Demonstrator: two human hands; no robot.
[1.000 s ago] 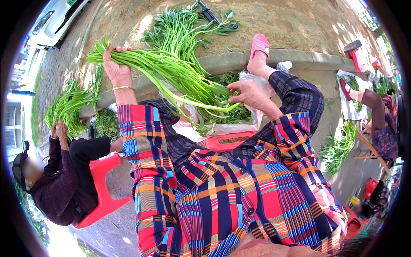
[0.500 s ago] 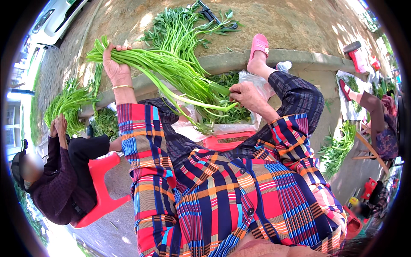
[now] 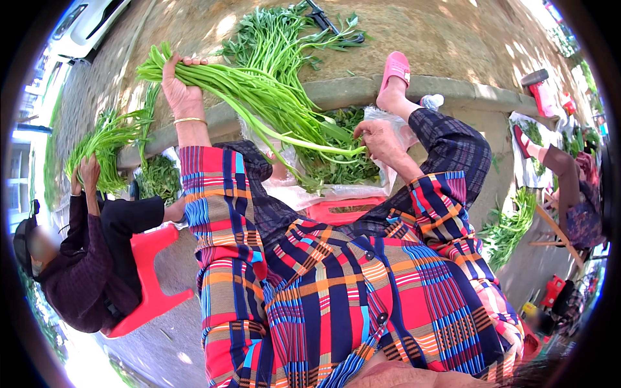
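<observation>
In my raised left hand (image 3: 182,90), the fingers are wrapped round a thick bunch of long green vegetable stalks (image 3: 259,97). Their pale cut ends stick out to the left past my fist, and the leafy ends slant down to the right. My right hand (image 3: 386,143) is at those lower ends, its thumb and fingers pinched together; what lies between them is too small to tell. Right beside it is the tip of one long stalk. Loose leaves (image 3: 346,171) are heaped under both, on a plastic sheet (image 3: 336,193) between my knees.
A pile of leafy stalks (image 3: 278,45) lies beyond the stone kerb (image 3: 453,90). A red plastic stool (image 3: 346,208) stands below the leaves. At left another person (image 3: 84,271) on a red stool (image 3: 152,271) holds greens. More stalks (image 3: 511,229) lie at right.
My right hand has shifted slightly right, away from the leafy ends. The bunch in my left hand has moved up a little. At left, the other person's hands have risen slightly.
</observation>
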